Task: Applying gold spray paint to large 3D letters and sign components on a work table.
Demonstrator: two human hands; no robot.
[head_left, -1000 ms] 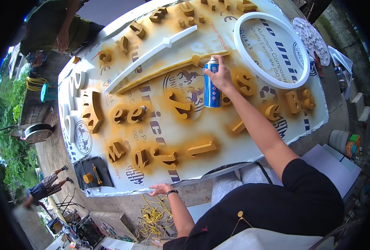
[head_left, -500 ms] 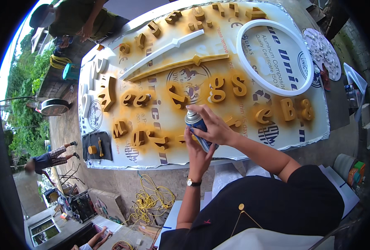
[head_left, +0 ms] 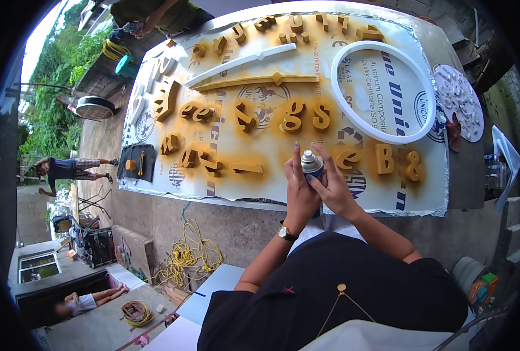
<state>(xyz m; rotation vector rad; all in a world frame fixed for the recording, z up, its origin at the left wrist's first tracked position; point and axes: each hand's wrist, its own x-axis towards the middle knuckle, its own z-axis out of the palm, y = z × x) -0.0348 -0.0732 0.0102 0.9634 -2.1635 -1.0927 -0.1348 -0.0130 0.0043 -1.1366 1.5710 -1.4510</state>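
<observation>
Both my hands are wrapped round a blue aerosol spray can point(head_left: 312, 166), held upright at the near edge of the table. My left hand point(head_left: 302, 196) presses against its left side, with a watch on that wrist. From the right, my right hand point(head_left: 336, 186) closes round it, thumb across the front. The pale nozzle shows above my hands, with no finger seen on it; the can's lower part is mostly hidden. Beyond it, gold-painted cut-out letters point(head_left: 384, 158) stand in rows on a printed sheet point(head_left: 377, 196) stained with gold overspray.
A white oval ring point(head_left: 334, 85) lies right of centre. A white bar point(head_left: 230, 63) and a gold bar point(head_left: 298, 78) lie farther back. White pieces point(head_left: 137, 109) stand at the left, near a black mat point(head_left: 147, 174). Yellow cord point(head_left: 184, 254) lies coiled on the floor; people are at the left.
My hands and the can have shifted right and nearer to me. The tilted can is now upright, and my right index finger has left the nozzle. The whole view has shifted.
</observation>
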